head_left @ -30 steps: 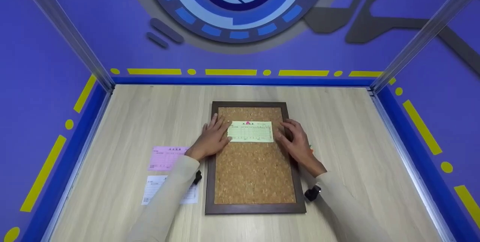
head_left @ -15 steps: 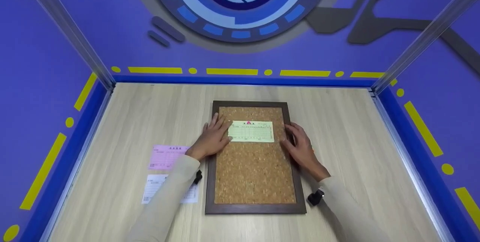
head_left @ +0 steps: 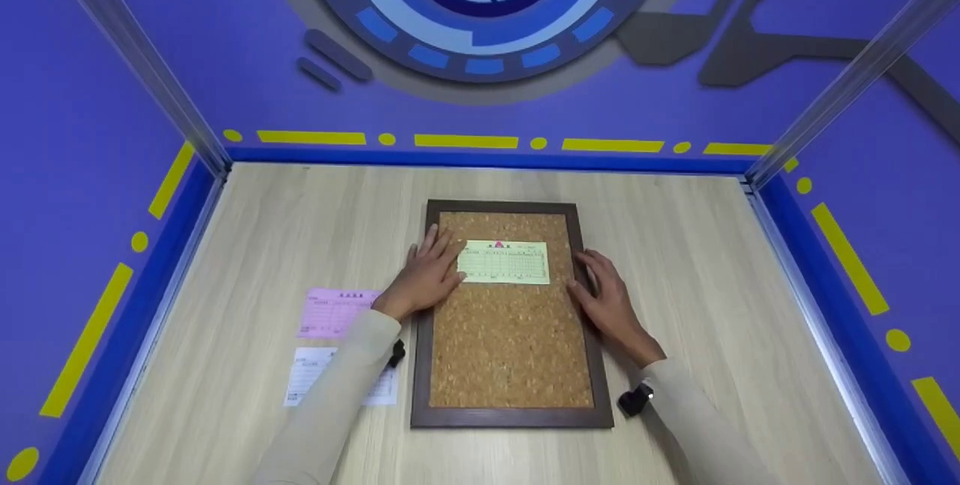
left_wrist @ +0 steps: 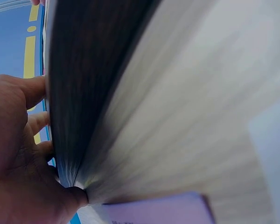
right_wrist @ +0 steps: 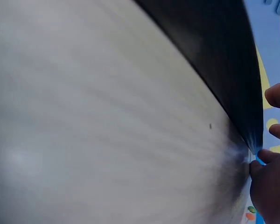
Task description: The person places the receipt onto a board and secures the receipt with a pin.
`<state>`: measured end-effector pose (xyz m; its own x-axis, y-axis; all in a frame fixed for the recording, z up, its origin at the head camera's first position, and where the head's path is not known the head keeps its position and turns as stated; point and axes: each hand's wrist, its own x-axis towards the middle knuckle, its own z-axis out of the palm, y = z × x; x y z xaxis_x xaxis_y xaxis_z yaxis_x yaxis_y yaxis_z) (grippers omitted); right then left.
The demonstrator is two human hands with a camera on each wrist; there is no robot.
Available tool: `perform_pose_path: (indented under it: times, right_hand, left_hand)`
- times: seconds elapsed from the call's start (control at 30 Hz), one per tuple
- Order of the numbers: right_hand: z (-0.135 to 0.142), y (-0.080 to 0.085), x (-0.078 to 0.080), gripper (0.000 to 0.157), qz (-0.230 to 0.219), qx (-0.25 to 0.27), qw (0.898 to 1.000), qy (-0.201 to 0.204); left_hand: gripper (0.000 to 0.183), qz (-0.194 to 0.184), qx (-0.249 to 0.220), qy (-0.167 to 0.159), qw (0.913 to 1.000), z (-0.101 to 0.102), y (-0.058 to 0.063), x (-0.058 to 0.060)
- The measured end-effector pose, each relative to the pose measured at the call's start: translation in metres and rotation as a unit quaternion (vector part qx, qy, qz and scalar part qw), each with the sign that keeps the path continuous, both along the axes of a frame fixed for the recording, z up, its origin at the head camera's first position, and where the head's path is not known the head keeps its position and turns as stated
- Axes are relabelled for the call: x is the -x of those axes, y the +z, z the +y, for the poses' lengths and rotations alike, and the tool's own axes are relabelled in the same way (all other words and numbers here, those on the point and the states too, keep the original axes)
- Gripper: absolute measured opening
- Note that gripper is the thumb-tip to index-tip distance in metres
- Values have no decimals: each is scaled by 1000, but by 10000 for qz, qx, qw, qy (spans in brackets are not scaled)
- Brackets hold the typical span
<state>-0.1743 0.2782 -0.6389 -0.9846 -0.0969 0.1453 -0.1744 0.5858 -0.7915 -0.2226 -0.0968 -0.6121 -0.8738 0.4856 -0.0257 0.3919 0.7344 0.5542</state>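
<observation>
A cork board (head_left: 510, 350) with a dark brown frame lies flat on the table. Near its top, a light green printed slip (head_left: 504, 263) is fixed by a pink push pin (head_left: 499, 245) at its upper edge. My left hand (head_left: 421, 278) rests across the left side of the frame, fingers spread and fairly straight, with fingertips at the slip's left edge. On the opposite side, my right hand (head_left: 609, 306) is at the right frame rail, its fingers loosely bent and nothing in them. The right wrist view shows those fingers close to the frame's dark side (right_wrist: 214, 56).
Left of the board lie a pink printed slip (head_left: 330, 312) and a white one (head_left: 304, 376), both partly under the left forearm. Small green and orange items (right_wrist: 250, 213) sit beyond the right hand. Blue walls (head_left: 480, 161) enclose the table's back and sides.
My right hand has moved right, from the cork beside the green slip to the frame rail. The left hand stays in place. The camera view has shifted slightly.
</observation>
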Motion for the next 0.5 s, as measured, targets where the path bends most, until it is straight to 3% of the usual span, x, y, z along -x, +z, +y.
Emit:
perform_pose_path:
  times: [0.27,0.5]
  right_hand:
    - [3,-6,-2,60,-50,-324,9994,78]
    - [4,-11,-2,58,252,-455,9985,171]
  left_hand:
    - [65,20,25,5,10000,1,1,0]
    - [64,49,-4,0,10000,0,-1,0]
